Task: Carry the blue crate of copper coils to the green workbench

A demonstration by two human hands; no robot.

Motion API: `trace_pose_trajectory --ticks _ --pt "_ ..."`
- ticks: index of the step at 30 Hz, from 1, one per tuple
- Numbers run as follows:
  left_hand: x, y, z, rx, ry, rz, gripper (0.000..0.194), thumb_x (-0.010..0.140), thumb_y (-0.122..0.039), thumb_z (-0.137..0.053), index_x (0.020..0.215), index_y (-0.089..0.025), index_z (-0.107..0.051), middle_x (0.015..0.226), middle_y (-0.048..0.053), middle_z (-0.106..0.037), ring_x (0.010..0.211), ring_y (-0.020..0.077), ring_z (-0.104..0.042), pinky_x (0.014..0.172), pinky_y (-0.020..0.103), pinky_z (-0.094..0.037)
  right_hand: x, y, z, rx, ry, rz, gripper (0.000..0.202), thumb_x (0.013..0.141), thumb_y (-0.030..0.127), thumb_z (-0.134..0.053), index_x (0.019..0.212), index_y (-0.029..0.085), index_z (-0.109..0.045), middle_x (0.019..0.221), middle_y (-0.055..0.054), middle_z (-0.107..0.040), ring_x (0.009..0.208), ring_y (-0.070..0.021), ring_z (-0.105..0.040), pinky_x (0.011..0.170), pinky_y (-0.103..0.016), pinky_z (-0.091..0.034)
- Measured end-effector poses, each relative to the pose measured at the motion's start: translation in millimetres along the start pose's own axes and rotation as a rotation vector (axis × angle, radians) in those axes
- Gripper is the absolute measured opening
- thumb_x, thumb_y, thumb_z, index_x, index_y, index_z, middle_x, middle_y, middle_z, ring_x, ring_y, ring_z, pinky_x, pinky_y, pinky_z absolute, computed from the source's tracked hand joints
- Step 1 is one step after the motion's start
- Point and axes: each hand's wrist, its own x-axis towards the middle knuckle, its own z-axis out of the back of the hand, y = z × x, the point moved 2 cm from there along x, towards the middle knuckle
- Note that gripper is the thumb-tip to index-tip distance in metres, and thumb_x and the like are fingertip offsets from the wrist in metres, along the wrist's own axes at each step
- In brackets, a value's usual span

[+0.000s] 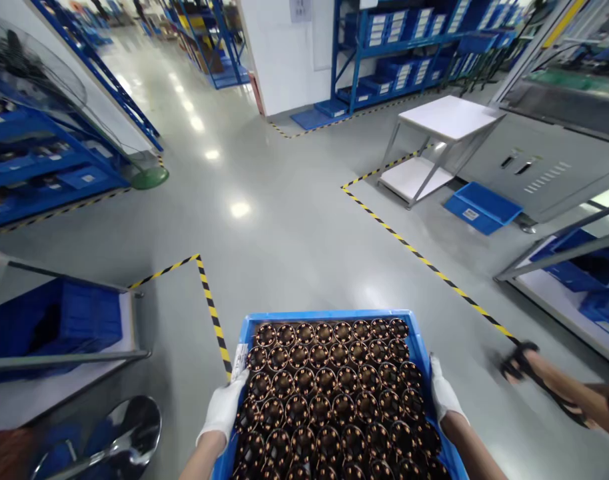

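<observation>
Blue storage bins (54, 320) sit on a metal-framed cart (64, 357) at far left, beside a round steel stool seat (129, 427). Left hand (224, 407), in a white glove, is closed on the left rim of a blue plastic crate (329, 315). The crate, held out in front at centre bottom, is packed with copper-wound stator coils (329, 393) in rows. Right hand (443, 395), gloved, is closed on the right rim. A sandalled foot (527, 363) stands on the grey floor (294, 227) at right.

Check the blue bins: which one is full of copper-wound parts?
The blue bin held between left hand and right hand; the floor bin shows none.
</observation>
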Motion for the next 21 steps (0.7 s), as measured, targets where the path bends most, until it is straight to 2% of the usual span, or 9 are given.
trace_pose_trajectory --ticks 4,9,13,15,18,21 --pt "32 -39 2.6 0.015 -0.073 0.098 0.055 0.078 -0.05 -0.052 0.109 -0.005 -0.062 0.113 0.016 -0.065 0.115 0.0322 -0.054 0.102 0.038 -0.038 34 89 -2 -0.076 0.043 0.015 0.094 0.085 0.069 -0.001 0.134 0.001 -0.042 0.125 -0.025 -0.052 0.119 -0.0354 -0.047 0.103 -0.043 -0.032" --pt "74 -81 2.3 0.046 -0.139 0.272 0.073 0.075 -0.059 -0.052 0.117 0.001 -0.057 0.115 0.02 -0.062 0.114 0.033 -0.054 0.1 0.038 -0.04 73 189 -3 -0.112 0.099 0.132 0.072 0.091 0.06 -0.014 0.141 0.012 -0.034 0.123 -0.018 -0.056 0.116 -0.0312 -0.05 0.101 -0.039 -0.033" --pt "116 -122 2.3 0.106 -0.131 0.283 0.078 0.077 -0.063 -0.046 0.12 0.001 -0.056 0.117 0.02 -0.061 0.117 0.0327 -0.052 0.101 0.037 -0.039 99 256 -7 -0.071 0.116 0.107 0.084 0.089 0.066 -0.014 0.122 0.001 -0.055 0.114 -0.022 -0.06 0.113 -0.0335 -0.052 0.098 -0.039 -0.037" --pt "138 -151 3.7 0.175 -0.134 0.283 0.079 0.078 -0.065 -0.041 0.121 0.001 -0.055 0.12 0.021 -0.06 0.12 0.0329 -0.05 0.102 0.036 -0.038 110 286 -11 -0.038 0.122 0.089 0.085 0.087 0.071 -0.02 0.109 0.0 -0.062 0.109 -0.022 -0.062 0.109 -0.0333 -0.054 0.095 -0.036 -0.041" --pt "170 -206 5.3 0.227 -0.146 0.261 0.075 0.08 -0.062 -0.04 0.122 -0.002 -0.055 0.125 0.019 -0.056 0.123 0.0318 -0.047 0.103 0.034 -0.037 126 329 -16 0.007 0.111 0.087 0.075 0.086 0.071 -0.031 0.103 0.006 -0.065 0.105 -0.015 -0.066 0.105 -0.0293 -0.057 0.092 -0.031 -0.043" --pt "203 -265 4.2 0.22 -0.184 0.25 0.07 0.08 -0.059 -0.047 0.117 -0.001 -0.058 0.123 0.02 -0.058 0.119 0.0343 -0.05 0.1 0.037 -0.04 147 373 -19 0.034 0.086 0.078 0.062 0.088 0.066 -0.039 0.103 0.011 -0.064 0.108 -0.01 -0.065 0.104 -0.0272 -0.058 0.094 -0.037 -0.043"
